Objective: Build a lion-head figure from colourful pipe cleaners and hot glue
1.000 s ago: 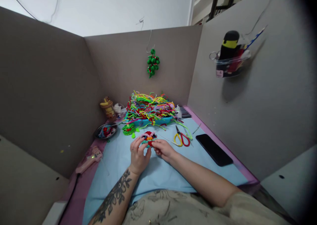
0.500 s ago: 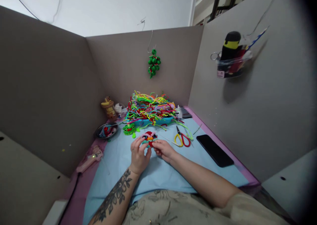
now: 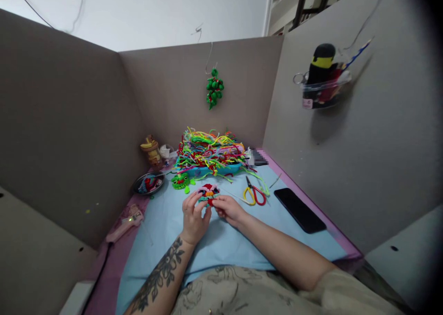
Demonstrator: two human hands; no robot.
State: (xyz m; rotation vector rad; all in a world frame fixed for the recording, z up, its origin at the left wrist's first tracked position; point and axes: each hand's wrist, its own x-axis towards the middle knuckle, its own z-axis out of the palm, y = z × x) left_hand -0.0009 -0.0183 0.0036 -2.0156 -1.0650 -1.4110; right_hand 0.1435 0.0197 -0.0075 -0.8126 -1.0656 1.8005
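In the head view, the left hand [image 3: 194,218] curves around the left side of a red, teal and pink owl-like yarn piece [image 3: 208,194], its fingers parted from one another but their tips resting on the piece. The right hand [image 3: 227,208] pinches the lower right edge between thumb and forefinger. The piece is held between both hands, just above the light-blue cloth [image 3: 214,250], with an orange patch showing at its middle.

The likeliest trouble, I judge, is in that small pinch: too hard a squeeze or pull could distort the soft yarn or work a part loose, while the left hand's spread fingers might let the piece twist. The fingers also cover its edges, so a crooked part could go unnoticed.

Near the right hand lie the scissors [image 3: 252,186], red and yellow handles towards the person, where a careless sweep of the wrist could knock them. Loose yarn strands trailing from the blue tray [image 3: 199,171] end close by and could snag. At the left, the pink glue gun [image 3: 128,223] shows a small green light (so probably powered); its cord runs down the table's left side, and a sleeve or arm catching it could drag the tool.
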